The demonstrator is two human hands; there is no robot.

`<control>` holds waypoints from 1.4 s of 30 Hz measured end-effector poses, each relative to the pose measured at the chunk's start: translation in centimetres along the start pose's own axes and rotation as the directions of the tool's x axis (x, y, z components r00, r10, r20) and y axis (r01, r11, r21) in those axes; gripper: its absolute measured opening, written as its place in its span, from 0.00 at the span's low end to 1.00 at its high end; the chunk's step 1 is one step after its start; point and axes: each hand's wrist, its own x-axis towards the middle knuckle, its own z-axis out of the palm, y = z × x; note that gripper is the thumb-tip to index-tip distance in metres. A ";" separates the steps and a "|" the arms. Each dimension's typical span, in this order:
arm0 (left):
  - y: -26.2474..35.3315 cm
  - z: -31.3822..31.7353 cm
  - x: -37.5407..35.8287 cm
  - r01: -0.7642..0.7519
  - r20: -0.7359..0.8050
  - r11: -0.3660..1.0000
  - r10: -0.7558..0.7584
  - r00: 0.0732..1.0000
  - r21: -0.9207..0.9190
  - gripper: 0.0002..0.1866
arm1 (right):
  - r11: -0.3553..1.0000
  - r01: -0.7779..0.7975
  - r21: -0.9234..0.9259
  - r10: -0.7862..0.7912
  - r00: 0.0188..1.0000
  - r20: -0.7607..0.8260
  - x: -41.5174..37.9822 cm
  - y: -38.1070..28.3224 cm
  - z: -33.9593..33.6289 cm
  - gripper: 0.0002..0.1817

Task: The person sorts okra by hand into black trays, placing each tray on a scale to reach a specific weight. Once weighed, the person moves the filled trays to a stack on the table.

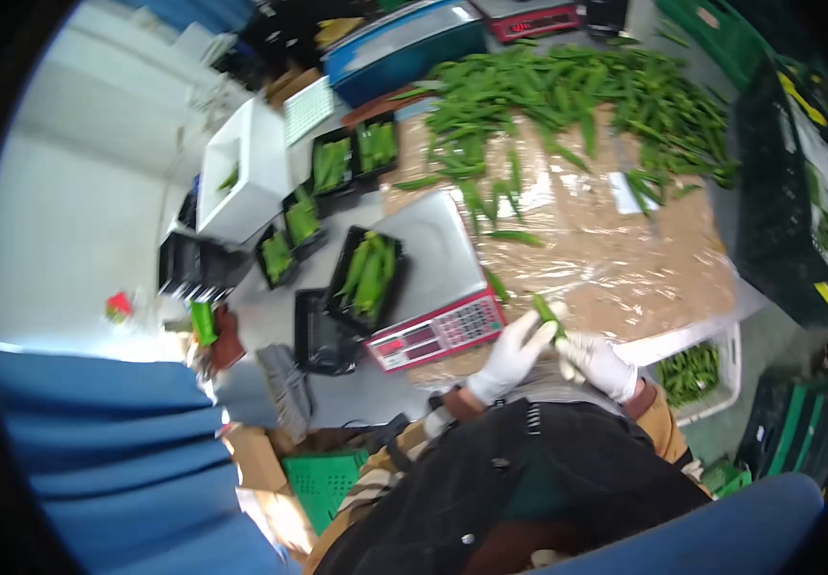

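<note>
My left hand (515,356), in a white glove, is closed on a green okra pod (545,310) near the table's front edge. My right hand (598,364), gloved too, has its fingers pressed together at the pod's lower end. Left of my hands stands a scale with a metal plate (433,240) and a red keypad front (438,331). A black tray of okra (368,278) rests at the plate's left side. Beside it lies an empty black tray (323,335). Beyond my hands a large okra pile (567,96) covers the back of the brown, film-covered surface (615,273).
Several filled black trays (333,165) stand at the back left, near a white foam box (244,172) and stacked black trays (194,265). Dark crates (778,230) stand at the right. A white basket (728,379) of okra sits below the table's right edge. Gray gloves (285,388) lie front left.
</note>
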 end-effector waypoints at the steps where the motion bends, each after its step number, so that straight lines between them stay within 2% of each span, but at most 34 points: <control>1: -0.3 -0.6 0.3 -0.030 -0.020 0.999 0.030 0.999 0.012 0.16 | 1.000 -0.025 -0.012 0.025 0.999 0.031 0.1 -1.1 1.4 0.13; 2: -0.3 -1.5 0.7 -0.061 -0.030 0.998 0.062 0.998 0.021 0.15 | 0.996 -0.063 -0.062 0.066 0.997 0.048 0.6 -0.7 1.7 0.14; 3: 2.6 -1.8 0.6 -0.007 -0.155 0.984 -0.021 0.988 -0.180 0.13 | 0.999 -0.003 -0.049 0.004 1.000 0.029 0.7 -0.6 1.7 0.15; 4: 2.8 -3.7 1.0 -0.035 -0.211 0.972 -0.015 0.977 -0.233 0.12 | 0.998 0.054 -0.035 -0.054 0.999 0.004 0.7 -0.6 1.6 0.16; 5: 3.5 -6.1 1.1 -0.076 -0.322 0.995 0.053 0.945 -0.060 0.11 | 0.998 0.066 -0.008 -0.066 0.997 -0.029 0.8 -0.7 1.3 0.16; 6: 5.5 -8.7 1.0 -0.073 -0.401 0.997 0.077 0.913 0.024 0.09 | 0.997 0.075 0.018 -0.074 0.995 -0.064 0.7 -0.8 0.9 0.16; 7: 5.8 -11.3 1.0 -0.029 -0.550 0.967 0.168 0.818 0.253 0.08 | 0.996 0.084 0.042 -0.079 0.992 -0.102 0.6 -0.8 0.5 0.17; 8: 4.3 -14.7 1.2 -0.077 -0.601 0.933 0.287 0.746 0.351 0.07 | 0.994 0.090 0.065 -0.080 0.988 -0.131 0.6 -0.5 0.1 0.16; 9: 4.3 -17.1 0.8 -0.036 -0.653 0.913 0.319 0.687 0.407 0.07 | 0.991 0.099 0.088 -0.083 0.983 -0.163 0.7 -0.1 -0.4 0.16; 10: 5.4 -18.1 0.3 0.011 -0.668 0.863 0.383 0.639 0.505 0.08 | 0.987 0.110 0.113 -0.087 0.977 -0.196 0.8 0.2 -0.8 0.16; 11: 4.4 -20.8 -0.3 0.197 -0.675 0.784 0.344 0.652 0.589 0.12 | 0.986 0.110 0.129 -0.082 0.975 -0.206 0.6 -0.1 -1.0 0.17; 12: 2.4 -23.8 -0.6 0.321 -0.624 0.607 0.388 0.679 0.727 0.17 | 0.984 0.117 0.135 -0.085 0.972 -0.221 0.7 0.2 -1.3 0.17; 14: -0.8 -28.3 -1.1 0.375 -0.618 0.635 0.209 0.758 0.675 0.18 | 0.979 0.135 0.151 -0.094 0.962 -0.255 1.1 0.9 -1.6 0.17; 15: -0.7 -29.1 -1.0 0.362 -0.630 0.655 0.227 0.743 0.664 0.17 | 0.980 0.133 0.151 -0.091 0.962 -0.258 1.2 1.0 -1.5 0.17; 16: 1.3 -28.6 -0.9 0.322 -0.661 0.737 0.220 0.717 0.594 0.15 | 0.980 0.130 0.153 -0.086 0.961 -0.263 1.2 1.1 -1.4 0.17; 18: 3.0 -29.8 -0.5 0.139 -0.644 0.826 0.308 0.700 0.546 0.13 | 0.980 0.127 0.154 -0.080 0.958 -0.276 1.1 1.2 -1.3 0.17; 20: 4.9 -30.5 -0.4 0.029 -0.666 0.896 0.308 0.680 0.444 0.12 | 0.980 0.129 0.151 -0.082 0.955 -0.284 1.1 1.4 -1.5 0.18; 24: 9.4 -28.7 -2.1 -0.023 -0.694 0.909 0.334 0.638 0.416 0.13 | 0.983 0.115 0.145 -0.061 0.942 -0.331 1.7 2.4 -2.5 0.16; 28: 8.6 -29.9 -6.4 0.039 -0.714 0.871 0.375 0.591 0.489 0.13 | 0.993 0.081 0.090 -0.047 0.944 -0.327 3.0 2.5 -2.8 0.16; 30: 7.2 -30.5 -9.1 0.064 -0.769 0.893 0.346 0.537 0.446 0.13 | 0.998 0.040 0.045 -0.024 0.948 -0.316 3.7 1.8 -2.5 0.17; 33: 4.3 -30.9 -12.7 0.147 -0.866 0.947 0.188 0.464 0.284 0.13 | 0.998 0.063 0.020 -0.054 0.954 -0.294 5.6 2.1 -1.9 0.17; 35: 2.8 -30.1 -14.1 0.202 -0.915 0.967 0.063 0.399 0.154 0.13 | 0.999 0.006 0.041 0.005 0.964 -0.265 6.7 1.8 -1.1 0.16; 37: 0.3 -29.5 -15.0 0.180 -0.919 0.978 0.024 0.393 0.102 0.13 | 0.996 -0.031 0.086 0.051 0.969 -0.240 8.0 2.6 -0.8 0.15; 40: -2.4 -27.5 -14.1 0.211 -0.896 0.976 -0.051 0.442 0.048 0.16 | 0.973 0.102 -0.205 -0.147 0.964 -0.221 11.0 2.0 -1.3 0.14; 41: -3.7 -27.0 -13.6 0.208 -0.890 0.978 -0.080 0.449 0.017 0.19 | 0.893 0.186 -0.409 -0.326 0.895 -0.304 12.8 2.6 -2.0 0.14; 42: -5.0 -26.5 -13.0 0.207 -0.884 0.978 -0.109 0.455 -0.014 0.22 | 0.776 0.235 -0.586 -0.490 0.809 -0.324 14.4 2.1 -2.6 0.15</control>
